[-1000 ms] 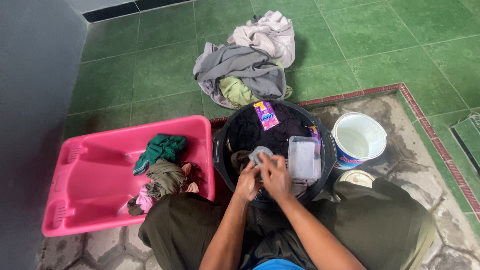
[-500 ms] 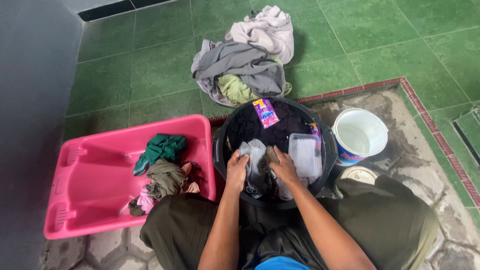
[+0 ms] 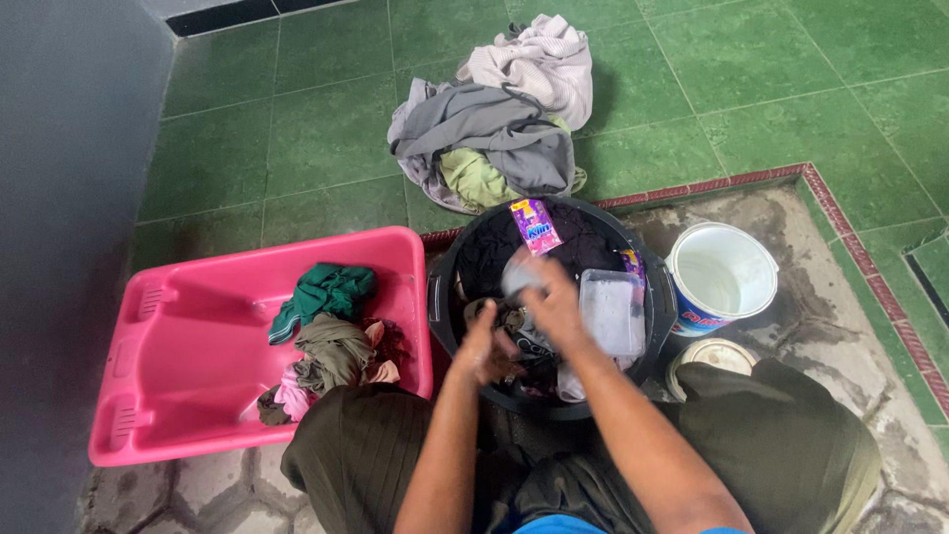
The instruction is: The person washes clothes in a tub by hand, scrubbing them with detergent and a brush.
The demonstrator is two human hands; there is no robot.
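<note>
I squat over a black round basin [image 3: 450, 307] full of dark wet laundry. My left hand [image 3: 484, 351] is clenched on dark cloth at the basin's near side. My right hand [image 3: 549, 302], blurred by motion, grips a pale grey garment [image 3: 519, 277] over the middle of the basin. A clear plastic box [image 3: 613, 311] rests on the basin's right rim. A purple detergent sachet [image 3: 534, 225] lies on the far rim.
A pink tub [image 3: 188, 356] at my left holds wrung clothes, green and olive ones among them. A white bucket [image 3: 720, 277] stands to the right of the basin, with its lid [image 3: 710, 354] on the ground. A pile of dry clothes [image 3: 494, 129] lies on the green tiles beyond.
My hands, together over the basin's near middle a second ago, have spread and shifted; the right one has moved forward with the pale garment while the left stays low on dark cloth.
</note>
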